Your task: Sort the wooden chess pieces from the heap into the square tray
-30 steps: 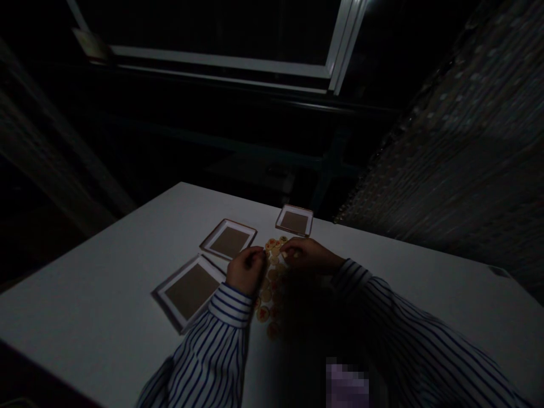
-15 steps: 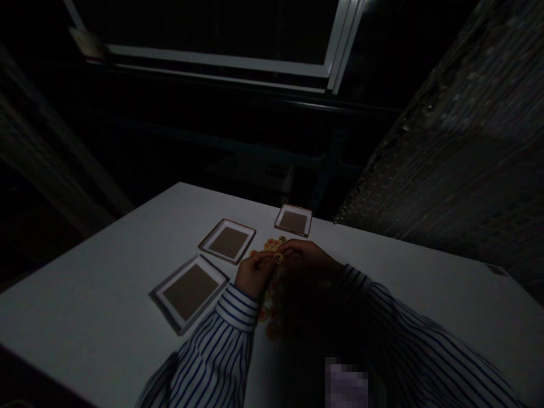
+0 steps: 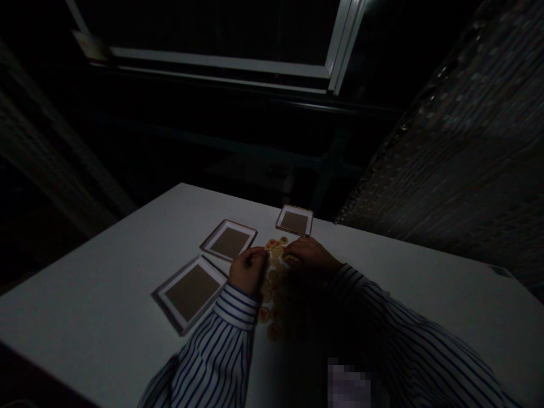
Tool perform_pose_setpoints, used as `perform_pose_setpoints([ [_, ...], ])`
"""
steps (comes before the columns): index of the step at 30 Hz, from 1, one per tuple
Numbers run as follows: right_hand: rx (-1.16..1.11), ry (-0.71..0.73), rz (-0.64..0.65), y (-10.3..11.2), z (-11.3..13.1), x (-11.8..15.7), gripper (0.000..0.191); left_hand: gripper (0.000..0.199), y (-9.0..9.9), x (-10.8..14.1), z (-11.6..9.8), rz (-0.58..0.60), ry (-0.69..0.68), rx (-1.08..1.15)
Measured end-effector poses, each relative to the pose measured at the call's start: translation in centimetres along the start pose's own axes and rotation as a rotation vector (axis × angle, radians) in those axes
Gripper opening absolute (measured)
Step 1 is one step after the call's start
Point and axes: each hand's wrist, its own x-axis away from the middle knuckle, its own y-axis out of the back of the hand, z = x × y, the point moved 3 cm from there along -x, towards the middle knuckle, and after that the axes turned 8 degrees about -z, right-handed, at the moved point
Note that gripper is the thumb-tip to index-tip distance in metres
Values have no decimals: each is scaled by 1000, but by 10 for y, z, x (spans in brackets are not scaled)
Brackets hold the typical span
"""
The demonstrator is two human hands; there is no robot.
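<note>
Several round, pale wooden Chinese chess pieces [image 3: 273,276] with red or dark markings lie in a loose strip on the white table. Left of the strip is my left hand [image 3: 246,271], its fingers curled together; whatever they may pinch is too dark to make out. On the other side, my right hand [image 3: 313,256] hovers over the upper part of the strip, fingers closed on a small round Chinese chess piece [image 3: 290,257]. Shadow from my right arm covers the pieces on the near right.
Three shallow framed trays with brown centres stand on the white table [image 3: 106,283]: a near-left tray [image 3: 176,326], a middle tray [image 3: 212,233] and a far tray [image 3: 294,232]. A shimmering curtain [image 3: 450,147] hangs at the right. A white window frame [image 3: 221,59] is beyond.
My hands have moved apart from where they met around one piece. The left went left, and the right drew slightly right and down. More of the strip of pieces shows between them.
</note>
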Motion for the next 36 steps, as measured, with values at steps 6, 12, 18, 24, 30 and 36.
perform_pose_setpoints([
  [6, 98, 20, 88, -5, 3, -1, 23, 31, 5, -3, -1, -41, -7, -63],
  [12, 146, 72, 121, -8, 3, -1, 25, 31, 6, -3, -1, -29, -25, -85],
  [18, 94, 11, 85, 1, 4, -14, 23, 30, 6, -4, 0, -31, -21, -66],
  [24, 80, -106, 75, -1, 5, -44, 21, 28, 8, -5, 1, -49, -48, -115],
  [30, 99, -140, 92, -11, 3, -54, 17, 28, 9, -6, 1, -56, -47, -156],
  [36, 110, -180, 74, -11, 0, -65, 23, 28, 9, -6, -1, -49, -53, -169],
])
